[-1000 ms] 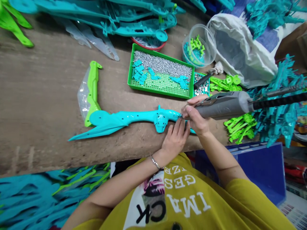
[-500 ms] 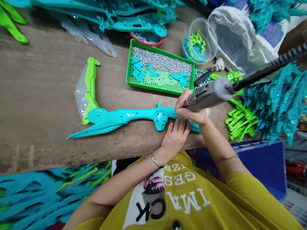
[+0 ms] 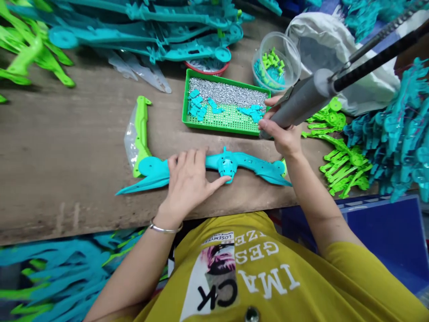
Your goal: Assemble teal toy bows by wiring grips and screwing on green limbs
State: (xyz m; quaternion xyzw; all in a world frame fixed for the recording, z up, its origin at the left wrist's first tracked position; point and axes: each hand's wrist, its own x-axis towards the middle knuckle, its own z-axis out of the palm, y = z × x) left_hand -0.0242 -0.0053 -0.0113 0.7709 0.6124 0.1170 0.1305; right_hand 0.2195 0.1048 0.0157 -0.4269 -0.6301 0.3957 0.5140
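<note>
- Fingers of the left hand (image 3: pixel 187 181) lie spread and open on a glossy turquoise moulded plastic bow-shaped part (image 3: pixel 250 164), pressing it down without gripping; the thumb reaches its domed central hub (image 3: pixel 227 164).
- Fingers of the right hand (image 3: pixel 282 135) are closed around a grey cylindrical power tool (image 3: pixel 301 103), which has a black braided cable (image 3: pixel 375 62) and is held above the table, apart from the part.
- Part condition: lying flat near the table's front edge, with 1 pointed blade at its left end and 2 round discs, 1 toward each end.
- Surface: worn brown wooden table (image 3: pixel 67 156). Just beyond the part sits a green perforated tray (image 3: pixel 185 100) holding silver metal pins and small turquoise pieces. Left of the tray, a lime-green bow-shaped part (image 3: pixel 142 134) rests on a clear plastic bag.
- Further items: a clear plastic tub (image 3: pixel 276 60) of small green and turquoise parts; heaped turquoise parts (image 3: pixel 392 138); lime-green parts (image 3: pixel 345 167).
- Surroundings: white sack (image 3: pixel 342 58) at upper right; blue crate (image 3: pixel 378 232) at lower right, below the table edge.
</note>
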